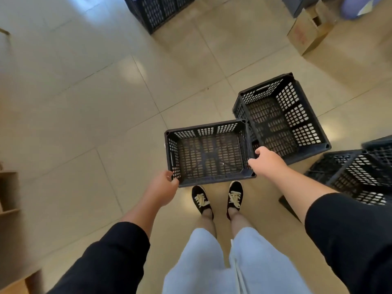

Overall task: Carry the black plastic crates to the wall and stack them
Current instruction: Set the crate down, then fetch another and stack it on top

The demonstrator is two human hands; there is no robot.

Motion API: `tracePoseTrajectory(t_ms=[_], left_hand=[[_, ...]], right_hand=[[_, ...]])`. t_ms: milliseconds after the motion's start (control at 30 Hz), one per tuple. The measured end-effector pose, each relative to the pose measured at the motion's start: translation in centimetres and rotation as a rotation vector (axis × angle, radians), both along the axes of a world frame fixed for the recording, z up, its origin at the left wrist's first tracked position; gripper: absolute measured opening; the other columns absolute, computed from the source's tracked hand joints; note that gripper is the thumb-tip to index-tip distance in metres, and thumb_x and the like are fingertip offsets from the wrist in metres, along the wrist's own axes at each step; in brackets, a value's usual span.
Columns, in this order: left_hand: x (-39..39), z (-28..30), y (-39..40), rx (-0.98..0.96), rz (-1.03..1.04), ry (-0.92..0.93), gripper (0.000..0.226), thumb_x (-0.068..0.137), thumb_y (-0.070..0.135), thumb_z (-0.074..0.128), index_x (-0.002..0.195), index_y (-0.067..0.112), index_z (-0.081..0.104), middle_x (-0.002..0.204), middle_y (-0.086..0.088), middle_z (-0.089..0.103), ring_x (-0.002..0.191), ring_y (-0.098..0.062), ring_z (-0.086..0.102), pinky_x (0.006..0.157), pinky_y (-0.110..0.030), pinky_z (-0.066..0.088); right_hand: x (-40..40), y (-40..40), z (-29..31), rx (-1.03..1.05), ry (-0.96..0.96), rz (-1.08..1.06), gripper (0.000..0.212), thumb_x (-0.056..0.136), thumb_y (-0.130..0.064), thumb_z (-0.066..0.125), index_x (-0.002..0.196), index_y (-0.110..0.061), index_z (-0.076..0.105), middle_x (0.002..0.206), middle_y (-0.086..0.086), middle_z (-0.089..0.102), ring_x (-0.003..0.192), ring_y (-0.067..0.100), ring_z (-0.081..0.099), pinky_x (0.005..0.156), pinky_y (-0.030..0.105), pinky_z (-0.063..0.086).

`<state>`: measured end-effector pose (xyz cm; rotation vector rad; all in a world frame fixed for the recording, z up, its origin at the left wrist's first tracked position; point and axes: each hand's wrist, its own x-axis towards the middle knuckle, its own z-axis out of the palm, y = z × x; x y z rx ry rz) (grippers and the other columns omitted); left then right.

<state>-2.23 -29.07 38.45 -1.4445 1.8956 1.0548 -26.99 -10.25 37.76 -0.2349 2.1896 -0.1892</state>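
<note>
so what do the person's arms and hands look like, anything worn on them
Both arms wear black sleeves pushed up to around the elbow, leaving the forearms bare. The left hand and the right hand are bare too: no gloves, and no watch, ring or bracelet shows on the sides that face the camera. The sleeve fabric looks plain, with no visible print or marking.

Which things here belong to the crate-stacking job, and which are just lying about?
Job:
held crate
left hand
right hand
open crate
right crates
far crate

Lying about:
cardboard box
wooden shelf
</note>
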Motion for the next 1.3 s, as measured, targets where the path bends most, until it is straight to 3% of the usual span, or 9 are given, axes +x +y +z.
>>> tracePoseTrajectory(t_ms=[167, 300, 467, 667, 767, 1000, 1100, 1200, 1300], left_hand=[[-0.7, -6.9, -3.1, 0.032, 0.042, -0.049, 0.044, 0.107, 0.027, 0.051, 0.149, 0.013, 0.051, 0.142, -0.011, 0.062, 0.102, -0.02, 0.055, 0.078, -0.03, 0.043], [-1.9, -13.7, -5.4, 0.019, 0.038, -0.075, 0.044, 0.108, 0.026, 0.049, 0.15, 0.013, 0.051, 0.141, -0.01, 0.063, 0.089, -0.017, 0.058, 0.061, -0.023, 0.042], [-2.4, -22.6, -7.6, 0.026, 0.074, -0.087, 0.041, 0.106, 0.023, 0.05, 0.145, 0.01, 0.053, 0.125, -0.01, 0.065, 0.1, -0.024, 0.06, 0.081, -0.034, 0.047], [-2.1, -33.2, -9.7, -0.012, 0.213, -0.09, 0.047, 0.104, 0.025, 0.054, 0.149, 0.015, 0.045, 0.124, -0.007, 0.066, 0.103, -0.027, 0.067, 0.078, -0.04, 0.058], [-1.8, -37.4, -10.2, -0.111, 0.342, -0.099, 0.06, 0.103, 0.026, 0.058, 0.157, 0.014, 0.036, 0.132, -0.01, 0.063, 0.1, -0.026, 0.064, 0.066, -0.037, 0.052], [-1.0, -44.5, -11.8, -0.081, 0.523, -0.093, 0.039, 0.101, 0.031, 0.054, 0.139, 0.017, 0.055, 0.117, -0.008, 0.07, 0.099, -0.032, 0.07, 0.079, -0.046, 0.059], [-0.4, -46.3, -12.3, -0.044, 0.625, -0.015, 0.032, 0.104, 0.029, 0.049, 0.132, 0.018, 0.06, 0.112, -0.005, 0.074, 0.1, -0.028, 0.072, 0.091, -0.051, 0.06], [-0.1, -47.3, -12.6, 0.017, 0.716, 0.058, 0.028, 0.106, 0.027, 0.051, 0.127, 0.013, 0.062, 0.097, -0.001, 0.07, 0.085, -0.018, 0.066, 0.091, -0.045, 0.058], [0.2, -46.7, -12.9, 0.027, 0.703, 0.084, 0.027, 0.105, 0.028, 0.051, 0.121, 0.011, 0.064, 0.085, -0.001, 0.063, 0.076, -0.018, 0.058, 0.085, -0.042, 0.056]], right_hand=[[-1.9, -1.5, -6.9, 0.046, 0.001, -0.069, 0.055, 0.102, -0.031, 0.055, 0.154, -0.017, 0.041, 0.149, 0.014, 0.053, 0.127, 0.036, 0.057, 0.097, 0.045, 0.049], [-3.1, -1.8, -13.5, 0.073, 0.01, -0.09, 0.054, 0.103, -0.029, 0.054, 0.154, -0.016, 0.041, 0.145, 0.014, 0.056, 0.107, 0.031, 0.059, 0.083, 0.04, 0.048], [-4.9, -1.8, -22.2, 0.104, 0.032, -0.118, 0.054, 0.103, -0.03, 0.054, 0.153, -0.013, 0.041, 0.149, 0.017, 0.054, 0.129, 0.04, 0.055, 0.1, 0.047, 0.046], [-6.5, -0.8, -32.1, 0.15, 0.062, -0.162, 0.059, 0.103, -0.029, 0.052, 0.157, -0.01, 0.035, 0.152, 0.02, 0.051, 0.131, 0.042, 0.054, 0.1, 0.048, 0.046], [-6.9, -0.2, -36.3, 0.165, 0.076, -0.178, 0.063, 0.102, -0.029, 0.052, 0.158, -0.009, 0.032, 0.153, 0.022, 0.048, 0.131, 0.044, 0.052, 0.095, 0.046, 0.045], [-7.9, -0.8, -43.3, 0.125, 0.146, -0.323, 0.049, 0.106, -0.019, 0.044, 0.153, -0.009, 0.037, 0.146, 0.021, 0.053, 0.126, 0.042, 0.055, 0.086, 0.041, 0.042], [-8.4, -0.6, -45.3, 0.052, 0.109, -0.404, 0.037, 0.102, -0.022, 0.044, 0.137, -0.012, 0.043, 0.131, 0.016, 0.063, 0.11, 0.038, 0.064, 0.089, 0.044, 0.053], [-8.5, -0.3, -45.6, 0.023, 0.073, -0.448, 0.027, 0.106, -0.016, 0.042, 0.132, -0.013, 0.046, 0.117, 0.009, 0.065, 0.098, 0.027, 0.066, 0.064, 0.031, 0.047], [-8.6, 0.0, -45.0, 0.016, 0.106, -0.43, 0.011, 0.106, -0.015, 0.041, 0.115, -0.013, 0.045, 0.119, 0.013, 0.065, 0.104, 0.03, 0.066, 0.066, 0.033, 0.046]])
